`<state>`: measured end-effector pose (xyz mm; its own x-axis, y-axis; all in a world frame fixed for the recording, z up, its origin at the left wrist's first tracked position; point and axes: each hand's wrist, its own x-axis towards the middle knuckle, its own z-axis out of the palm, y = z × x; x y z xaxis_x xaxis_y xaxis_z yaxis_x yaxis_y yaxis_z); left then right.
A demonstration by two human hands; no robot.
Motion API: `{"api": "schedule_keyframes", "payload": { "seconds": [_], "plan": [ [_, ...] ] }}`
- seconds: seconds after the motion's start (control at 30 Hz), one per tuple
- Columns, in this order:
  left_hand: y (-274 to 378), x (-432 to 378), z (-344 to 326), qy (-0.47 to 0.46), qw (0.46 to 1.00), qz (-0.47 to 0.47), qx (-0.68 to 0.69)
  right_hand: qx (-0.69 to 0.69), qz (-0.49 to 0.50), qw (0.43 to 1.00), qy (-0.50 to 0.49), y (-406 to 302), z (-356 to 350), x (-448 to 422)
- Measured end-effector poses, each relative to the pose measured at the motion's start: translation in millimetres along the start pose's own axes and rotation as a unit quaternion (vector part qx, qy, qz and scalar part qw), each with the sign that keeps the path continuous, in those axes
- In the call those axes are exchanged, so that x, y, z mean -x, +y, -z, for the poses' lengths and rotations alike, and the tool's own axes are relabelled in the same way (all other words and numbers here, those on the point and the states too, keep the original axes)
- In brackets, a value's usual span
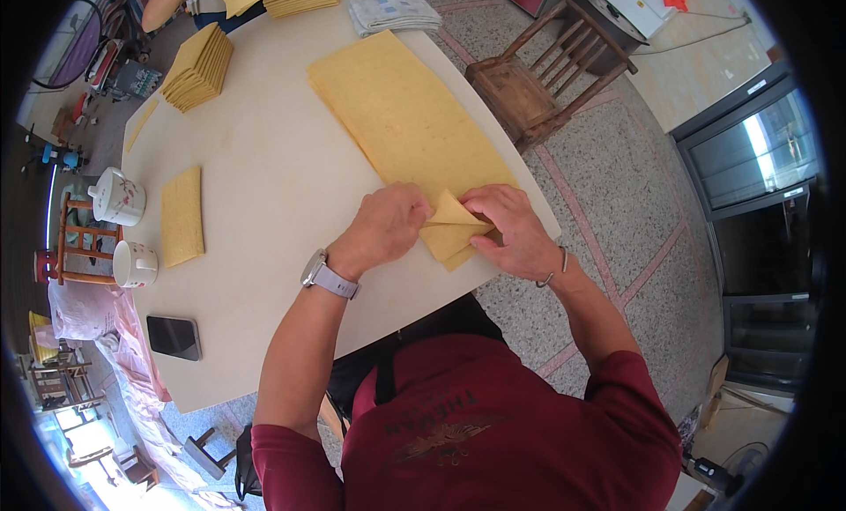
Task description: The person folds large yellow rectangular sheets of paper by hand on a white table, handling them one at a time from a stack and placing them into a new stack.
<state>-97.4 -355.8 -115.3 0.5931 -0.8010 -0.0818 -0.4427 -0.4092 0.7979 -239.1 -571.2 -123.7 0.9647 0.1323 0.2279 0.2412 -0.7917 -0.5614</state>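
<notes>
Between my two hands is a partly folded piece of yellow paper (453,237), its layers forming a peak over flaps. My left hand (391,223) pinches its left side, a watch on that wrist. My right hand (512,227) grips its right side between thumb and fingers, with a metal cuff bracelet on the wrist. Just beyond the hands lies a long stack of flat yellow paper sheets (410,114) along the table's right edge. A single folded yellow paper packet (183,217) lies on the left of the table. A fanned pile of folded yellow paper (197,67) stands farther back.
Along the left edge of the pale table (264,147) are a lidded mug (119,197), a second mug (135,264) and a phone (173,337). Folded cloth (393,14) lies at the far edge. Another person's arm (164,5) is beside more folded paper. A wooden chair (522,91) stands right.
</notes>
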Motion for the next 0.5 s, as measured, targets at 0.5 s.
{"api": "schedule_keyframes", "payload": {
  "seconds": [0.5],
  "plan": [
    [0, 34, -18, 0.096, 0.982, -0.139, -0.088, -0.004, 0.007, 1.0, -0.006, 0, 4, -1]
  ]
}}
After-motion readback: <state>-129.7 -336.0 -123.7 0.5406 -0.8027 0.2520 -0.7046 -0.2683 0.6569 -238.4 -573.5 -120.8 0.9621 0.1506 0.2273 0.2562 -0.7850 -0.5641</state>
